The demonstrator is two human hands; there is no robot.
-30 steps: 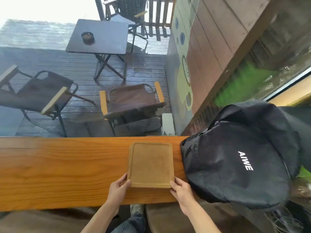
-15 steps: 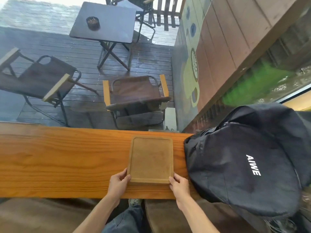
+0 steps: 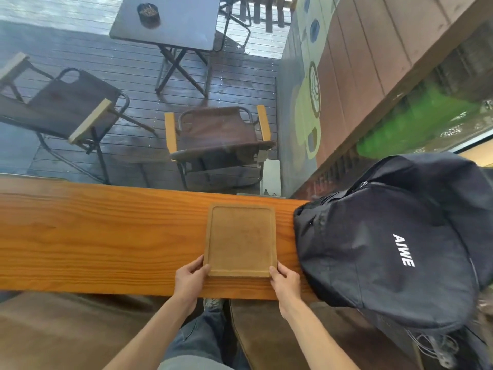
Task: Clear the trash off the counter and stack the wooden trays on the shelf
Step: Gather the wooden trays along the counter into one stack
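A rectangular wooden tray [image 3: 241,239] with a low raised rim lies flat on the long orange wooden counter [image 3: 93,236], right of its middle. My left hand [image 3: 190,280] grips the tray's near left corner, thumb on the rim. My right hand [image 3: 285,281] grips the near right corner the same way. The tray is bare inside. No trash shows on the counter.
A black backpack [image 3: 394,249] marked AIWE sits on the counter just right of the tray. Behind the counter is a window onto a wet deck with folding chairs [image 3: 218,140] and a dark table [image 3: 165,21]. A brown seat [image 3: 280,337] is below the counter.
The view has tilted and shifted slightly. Both hands stay at the tray's near corners and the tray stays on the counter.
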